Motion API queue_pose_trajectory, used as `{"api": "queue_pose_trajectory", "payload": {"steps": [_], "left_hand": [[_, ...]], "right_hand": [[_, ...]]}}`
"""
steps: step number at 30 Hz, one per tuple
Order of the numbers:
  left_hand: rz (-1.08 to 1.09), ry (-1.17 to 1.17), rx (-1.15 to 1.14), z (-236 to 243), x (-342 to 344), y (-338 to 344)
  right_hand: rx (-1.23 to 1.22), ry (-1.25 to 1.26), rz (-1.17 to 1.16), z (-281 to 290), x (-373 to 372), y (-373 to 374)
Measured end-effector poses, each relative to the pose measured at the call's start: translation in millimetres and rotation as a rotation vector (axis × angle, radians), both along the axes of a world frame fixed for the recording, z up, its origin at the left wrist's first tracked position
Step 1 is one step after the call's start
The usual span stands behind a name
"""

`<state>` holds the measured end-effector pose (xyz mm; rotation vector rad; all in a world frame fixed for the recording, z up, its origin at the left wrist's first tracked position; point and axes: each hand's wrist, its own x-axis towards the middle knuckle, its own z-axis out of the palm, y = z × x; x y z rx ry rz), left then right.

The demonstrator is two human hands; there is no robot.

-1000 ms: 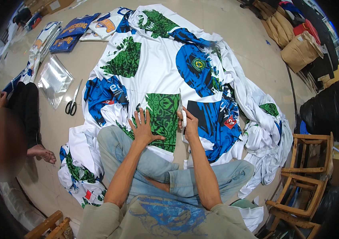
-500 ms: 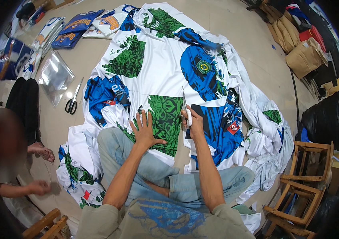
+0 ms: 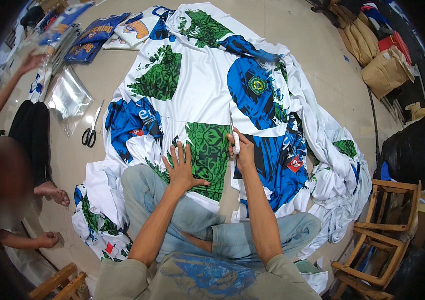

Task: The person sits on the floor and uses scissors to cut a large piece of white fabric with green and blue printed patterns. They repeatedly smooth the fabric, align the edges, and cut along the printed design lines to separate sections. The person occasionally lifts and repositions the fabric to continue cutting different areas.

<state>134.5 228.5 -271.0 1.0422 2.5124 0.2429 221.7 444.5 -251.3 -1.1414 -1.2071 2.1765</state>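
Observation:
Spread over the floor before me is a large printed white fabric (image 3: 197, 95) with green and blue patterned pieces. My left hand (image 3: 181, 167) lies flat with spread fingers at the left edge of a green patterned panel (image 3: 208, 150). Just right of that panel, my right hand (image 3: 242, 150) grips a pair of scissors with white-wrapped handles (image 3: 236, 142). Their blades point away from me, at a slit between the green panel and a blue printed piece (image 3: 267, 160). The fabric partly hides the blades.
Black-handled scissors (image 3: 90, 132) and clear plastic bags (image 3: 70, 100) lie to the left. Another person's hand (image 3: 32, 61) reaches toward packed shirts (image 3: 92, 37). Wooden frames (image 3: 387, 220) stand at right, below a black bag (image 3: 412, 150); a brown paper bag (image 3: 385, 72) sits farther off.
My right hand and the scissors have shifted very slightly, while my left hand stays pressed on the fabric. The other person's one arm has reached up toward the packed shirts, lifting a blurred package.

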Motion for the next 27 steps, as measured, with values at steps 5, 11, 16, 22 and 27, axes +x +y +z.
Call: {"api": "queue_pose_trajectory", "payload": {"steps": [5, 11, 16, 22, 27], "left_hand": [[-0.007, 0.0, -0.005, 1, -1, 1], [-0.008, 0.0, 0.001, 2, -2, 5], [-0.072, 0.054, 0.292, 17, -38, 53], [-0.095, 0.224, 0.289, -22, -111, 105], [-0.038, 0.201, 0.173, -35, -117, 103]], "right_hand": [[-0.007, 0.031, -0.055, 2, -17, 15], [0.021, 0.007, -0.011, -1, -22, 18], [-0.008, 0.022, -0.04, 2, -25, 21], [-0.023, 0.046, -0.038, -5, -38, 29], [0.028, -0.005, -0.003, -13, -40, 35]]}}
